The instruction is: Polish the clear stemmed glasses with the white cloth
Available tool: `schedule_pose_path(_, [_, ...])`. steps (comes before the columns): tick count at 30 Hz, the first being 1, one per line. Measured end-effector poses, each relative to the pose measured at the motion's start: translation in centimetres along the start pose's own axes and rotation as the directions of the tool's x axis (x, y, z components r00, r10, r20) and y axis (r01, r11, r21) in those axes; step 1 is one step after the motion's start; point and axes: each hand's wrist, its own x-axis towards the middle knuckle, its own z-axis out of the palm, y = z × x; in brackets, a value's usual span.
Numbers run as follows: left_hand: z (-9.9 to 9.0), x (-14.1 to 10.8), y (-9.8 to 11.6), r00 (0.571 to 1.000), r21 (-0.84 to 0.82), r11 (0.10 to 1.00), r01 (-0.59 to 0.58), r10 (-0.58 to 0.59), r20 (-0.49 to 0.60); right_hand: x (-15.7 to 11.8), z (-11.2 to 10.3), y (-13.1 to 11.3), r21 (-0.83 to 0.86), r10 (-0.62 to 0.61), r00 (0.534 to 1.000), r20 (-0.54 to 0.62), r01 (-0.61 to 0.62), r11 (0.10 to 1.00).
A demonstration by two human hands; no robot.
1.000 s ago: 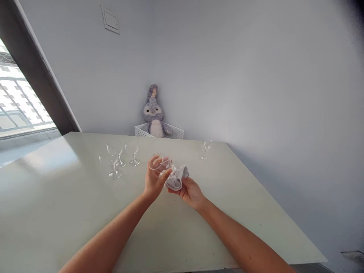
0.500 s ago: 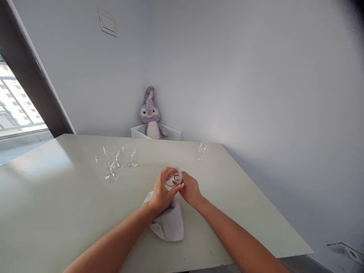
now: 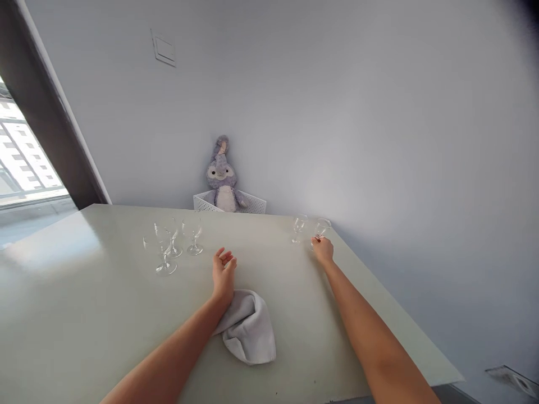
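My right hand [image 3: 323, 249] is closed on the stem of a clear stemmed glass [image 3: 322, 225] at the table's far right corner. Just left of it stands another stemmed glass [image 3: 300, 224]. My left hand [image 3: 224, 269] holds nothing, its fingers apart and slightly curled, over the middle of the table. A crumpled grey cloth [image 3: 252, 331] lies beside and below my left wrist. On the left stand three more glasses, one at the front [image 3: 165, 264], one behind it [image 3: 173, 247] and one to the right [image 3: 194, 235].
The pale table [image 3: 105, 325] reaches to the walls. Beyond its far edge a purple plush toy [image 3: 223, 182] sits in a white perforated basket [image 3: 255, 205]. The table's right edge runs diagonally toward me.
My right hand has carried the glass from the middle to the far right, beside the other glass. My left hand has let go of that glass and moved a little left.
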Motion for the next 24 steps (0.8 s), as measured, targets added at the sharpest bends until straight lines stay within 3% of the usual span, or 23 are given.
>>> schedule_pose_path(7, [0.0,-0.3,0.6,0.999,-0.05,0.998,0.033,-0.033,0.01,2.6,2.1,1.2,-0.24,0.084,0.995,-0.053,-0.094,0.966])
schedule_pose_path(16, [0.1,-0.2,0.4,0.994,-0.14,0.986,0.091,-0.098,-0.048,3.4,3.0,1.7,-0.324,0.088,0.996,-0.028,-0.092,0.942])
schedule_pose_path(20, [-0.2,0.2,1.1,0.966,-0.331,0.938,0.104,-0.174,-0.189,2.1,1.9,1.8,-0.306,0.087,0.996,-0.032,-0.093,0.947])
schedule_pose_path(24, [-1.3,2.0,2.6,0.902,-0.622,0.775,0.114,-0.344,-0.263,0.0,0.1,2.7,-0.276,0.103,0.99,-0.097,-0.126,0.953])
